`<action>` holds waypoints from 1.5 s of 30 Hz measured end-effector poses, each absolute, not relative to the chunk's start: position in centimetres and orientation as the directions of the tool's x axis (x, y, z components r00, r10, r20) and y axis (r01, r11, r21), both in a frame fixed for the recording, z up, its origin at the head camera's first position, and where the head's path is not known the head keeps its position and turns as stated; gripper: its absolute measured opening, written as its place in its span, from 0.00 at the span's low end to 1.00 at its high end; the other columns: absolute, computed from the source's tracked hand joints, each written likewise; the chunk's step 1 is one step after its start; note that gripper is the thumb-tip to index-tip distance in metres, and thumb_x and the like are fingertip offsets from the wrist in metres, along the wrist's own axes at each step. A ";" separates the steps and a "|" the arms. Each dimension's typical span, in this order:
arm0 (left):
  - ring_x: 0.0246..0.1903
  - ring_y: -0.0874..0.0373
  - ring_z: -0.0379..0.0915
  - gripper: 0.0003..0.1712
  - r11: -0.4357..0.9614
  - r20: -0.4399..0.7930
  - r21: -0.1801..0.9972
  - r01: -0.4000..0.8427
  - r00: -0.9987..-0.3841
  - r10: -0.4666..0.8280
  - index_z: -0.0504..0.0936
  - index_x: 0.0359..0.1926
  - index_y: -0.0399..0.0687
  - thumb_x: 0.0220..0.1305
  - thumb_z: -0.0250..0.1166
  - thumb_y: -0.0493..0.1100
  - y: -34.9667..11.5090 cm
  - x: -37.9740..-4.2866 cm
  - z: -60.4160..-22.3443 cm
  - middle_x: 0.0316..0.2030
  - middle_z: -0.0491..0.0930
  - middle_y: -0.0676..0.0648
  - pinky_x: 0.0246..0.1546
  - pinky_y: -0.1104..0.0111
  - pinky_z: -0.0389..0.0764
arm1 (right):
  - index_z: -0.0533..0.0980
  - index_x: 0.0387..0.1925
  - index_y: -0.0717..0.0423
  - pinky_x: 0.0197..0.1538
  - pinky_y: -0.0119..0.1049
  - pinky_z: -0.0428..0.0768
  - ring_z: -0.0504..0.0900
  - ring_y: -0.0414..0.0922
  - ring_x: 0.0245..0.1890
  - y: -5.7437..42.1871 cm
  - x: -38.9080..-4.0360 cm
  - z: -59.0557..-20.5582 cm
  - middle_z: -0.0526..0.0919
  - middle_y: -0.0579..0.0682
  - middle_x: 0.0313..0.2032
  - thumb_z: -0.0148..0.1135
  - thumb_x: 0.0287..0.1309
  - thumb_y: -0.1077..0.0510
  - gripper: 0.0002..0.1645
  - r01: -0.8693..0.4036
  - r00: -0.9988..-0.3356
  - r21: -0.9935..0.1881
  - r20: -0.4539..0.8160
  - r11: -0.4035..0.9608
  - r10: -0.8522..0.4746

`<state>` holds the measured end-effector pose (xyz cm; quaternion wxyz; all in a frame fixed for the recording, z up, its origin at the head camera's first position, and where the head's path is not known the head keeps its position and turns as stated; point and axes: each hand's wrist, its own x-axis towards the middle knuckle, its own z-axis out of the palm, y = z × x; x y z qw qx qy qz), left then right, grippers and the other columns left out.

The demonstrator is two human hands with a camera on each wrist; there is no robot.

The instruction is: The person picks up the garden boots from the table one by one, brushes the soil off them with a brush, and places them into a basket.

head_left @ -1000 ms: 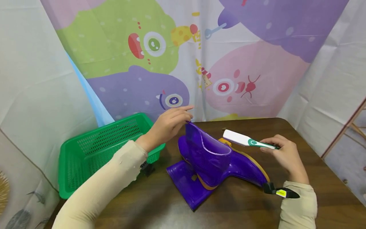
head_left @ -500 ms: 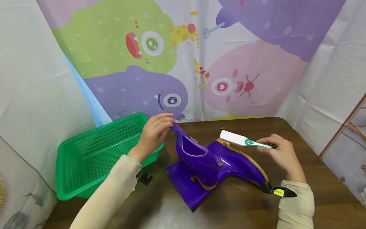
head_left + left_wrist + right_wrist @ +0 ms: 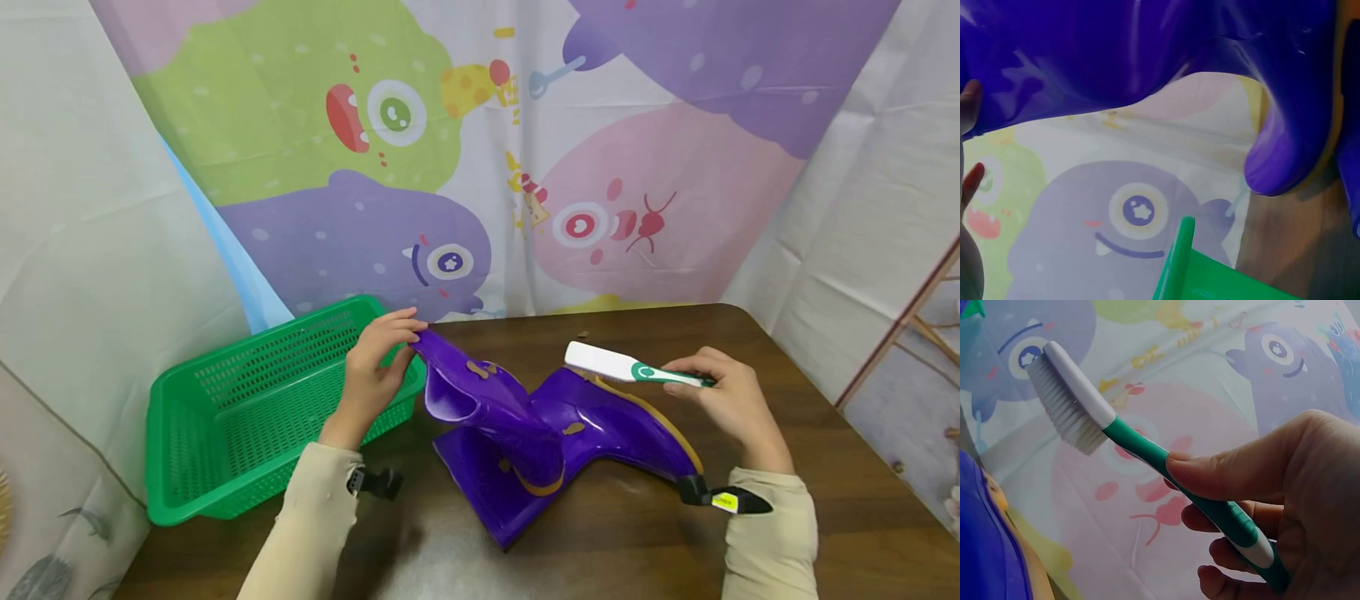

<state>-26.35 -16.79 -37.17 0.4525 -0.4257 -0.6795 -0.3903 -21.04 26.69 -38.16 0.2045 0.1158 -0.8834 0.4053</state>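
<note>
My left hand [image 3: 372,367] grips the top rim of a purple rain boot [image 3: 517,421], its shaft leaning left and the opening facing forward-left. Brown smears show on this shaft. Beneath and behind it lies a second purple boot [image 3: 630,421] on its side, its tan sole edge turned outward to the right. In my right hand [image 3: 738,404] is a scrub brush [image 3: 600,361] with a white head and a green-and-white handle. Its bristles [image 3: 1066,406] point down, above the lying boot. The left wrist view shows the held boot's glossy side [image 3: 1085,56].
A green plastic basket [image 3: 168,467] with perforated walls stands at the left, close to my left hand. Boots and basket rest on a brown wooden table [image 3: 637,550]. Behind it hangs a cartoon-print curtain [image 3: 420,225]. A small brown crumb [image 3: 582,334] lies near the back edge.
My left hand has moved left and down, tipping the boot's shaft to the left. Brown smears on its side have come into view. The right hand and brush have barely moved.
</note>
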 end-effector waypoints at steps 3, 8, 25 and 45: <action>0.54 0.42 0.77 0.12 0.299 0.941 0.180 0.937 -0.253 0.224 0.80 0.36 0.34 0.72 0.60 0.41 -17.3 -25.8 -37.5 0.42 0.84 0.35 0.58 0.58 0.74 | 0.86 0.37 0.61 0.30 0.28 0.69 0.70 0.36 0.29 26.4 -21.1 -38.2 0.79 0.47 0.27 0.76 0.47 0.66 0.12 -0.372 -0.895 -0.689 0.444 0.622 -0.043; 0.55 0.42 0.77 0.04 0.256 0.924 0.213 0.943 -0.280 0.262 0.82 0.35 0.35 0.61 0.66 0.25 -18.2 -24.8 -37.3 0.42 0.84 0.35 0.58 0.59 0.75 | 0.86 0.38 0.60 0.30 0.29 0.69 0.70 0.37 0.29 25.7 -21.2 -38.1 0.78 0.48 0.28 0.76 0.49 0.66 0.12 -0.377 -0.902 -0.708 0.426 0.597 -0.065; 0.56 0.53 0.78 0.15 0.175 0.887 0.218 0.960 -0.270 0.374 0.87 0.29 0.37 0.69 0.64 0.43 -20.7 -23.9 -36.7 0.34 0.86 0.37 0.56 0.65 0.77 | 0.86 0.39 0.57 0.36 0.30 0.73 0.75 0.41 0.34 23.4 -21.0 -37.6 0.79 0.51 0.31 0.74 0.52 0.65 0.10 -0.384 -0.921 -0.785 0.367 0.486 -0.134; 0.40 0.39 0.82 0.16 0.346 0.906 0.088 0.934 -0.219 0.362 0.87 0.28 0.42 0.72 0.62 0.44 -21.8 -21.8 -38.4 0.33 0.87 0.41 0.52 0.59 0.74 | 0.87 0.36 0.54 0.35 0.30 0.72 0.75 0.40 0.31 21.8 -21.5 -37.8 0.79 0.46 0.29 0.74 0.48 0.68 0.12 -0.479 -0.875 -0.713 0.439 0.512 -0.206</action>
